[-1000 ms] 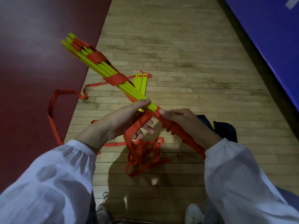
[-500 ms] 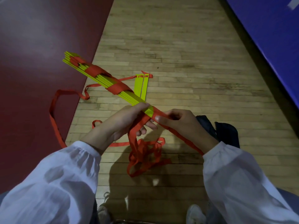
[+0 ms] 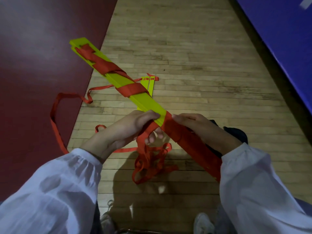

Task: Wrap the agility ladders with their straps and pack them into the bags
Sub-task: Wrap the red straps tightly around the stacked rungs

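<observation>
A bundle of yellow agility-ladder rungs (image 3: 145, 103) runs diagonally from upper left to lower right, held above the floor, with its flat face up. Red strap (image 3: 131, 90) is wound round it in several bands. My left hand (image 3: 133, 125) grips the bundle near its middle, thumb on top, with a strap passing over its fingers. My right hand (image 3: 199, 127) holds the thickly wrapped lower part of the bundle (image 3: 190, 147). Loose red strap (image 3: 152, 161) hangs down in a tangle between my arms. A dark bag (image 3: 236, 134) lies on the floor behind my right hand.
Two more yellow rungs (image 3: 150, 85) lie on the wooden floor (image 3: 194, 61) past the bundle, with a strap trailing left onto a dark red mat (image 3: 33, 65). A blue mat (image 3: 283, 31) borders the right side. My shoes (image 3: 202, 222) show at the bottom edge.
The bundle has been rolled so that its flat yellow face now points up instead of its edges. A red band now sits tight round the bundle just beyond my right fingertips.
</observation>
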Available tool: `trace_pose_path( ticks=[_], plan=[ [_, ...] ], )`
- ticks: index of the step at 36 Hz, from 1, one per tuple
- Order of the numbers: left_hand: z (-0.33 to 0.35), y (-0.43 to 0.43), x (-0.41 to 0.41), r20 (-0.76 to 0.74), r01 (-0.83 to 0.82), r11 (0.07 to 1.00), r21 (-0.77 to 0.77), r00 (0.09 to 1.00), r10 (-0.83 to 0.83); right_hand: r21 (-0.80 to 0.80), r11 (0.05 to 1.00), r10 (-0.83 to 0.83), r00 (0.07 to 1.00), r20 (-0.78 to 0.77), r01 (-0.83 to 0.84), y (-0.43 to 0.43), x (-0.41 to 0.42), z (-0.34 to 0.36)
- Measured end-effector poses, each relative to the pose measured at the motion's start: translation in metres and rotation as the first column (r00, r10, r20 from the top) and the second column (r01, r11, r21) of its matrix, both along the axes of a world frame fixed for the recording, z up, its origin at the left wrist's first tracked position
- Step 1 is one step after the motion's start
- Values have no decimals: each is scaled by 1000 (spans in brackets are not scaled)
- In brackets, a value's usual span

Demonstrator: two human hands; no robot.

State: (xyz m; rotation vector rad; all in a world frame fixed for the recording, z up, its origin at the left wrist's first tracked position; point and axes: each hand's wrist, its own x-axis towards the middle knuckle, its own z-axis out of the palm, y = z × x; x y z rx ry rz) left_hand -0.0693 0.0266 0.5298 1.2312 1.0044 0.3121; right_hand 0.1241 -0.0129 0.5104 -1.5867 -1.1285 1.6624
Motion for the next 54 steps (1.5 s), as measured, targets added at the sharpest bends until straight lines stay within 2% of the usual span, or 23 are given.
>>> trace_pose_path(
  ticks=[5,14,23,31,38,48,54],
  plan=[
    [0,-2,2,20,12,1000,-16,1000,-12,-7,1000,24,1000,6,-23,0,-3,-3],
    [0,1,1,48,11,992,-123,999,-5,41,998,-41,999,-6,41,0,-2,-4],
    [-3,7,0,3,27,972,-232,1000,-27,149,984,-115,990,82,102,1,-6,-8],
    [-2,8,0,-55,13,969,-245,998,-27,246,953,-227,952,204,174,4,-8,-18],
    [-6,9,2,-48,-20,977,-211,999,10,348,925,-268,912,309,154,0,-15,-23],
    [-12,10,3,-52,-79,976,-205,996,70,472,869,-340,870,358,146,-7,-28,-26],
    [-15,9,2,-57,-110,974,-198,993,101,471,877,-291,882,370,92,-8,-30,-31]
  ],
)
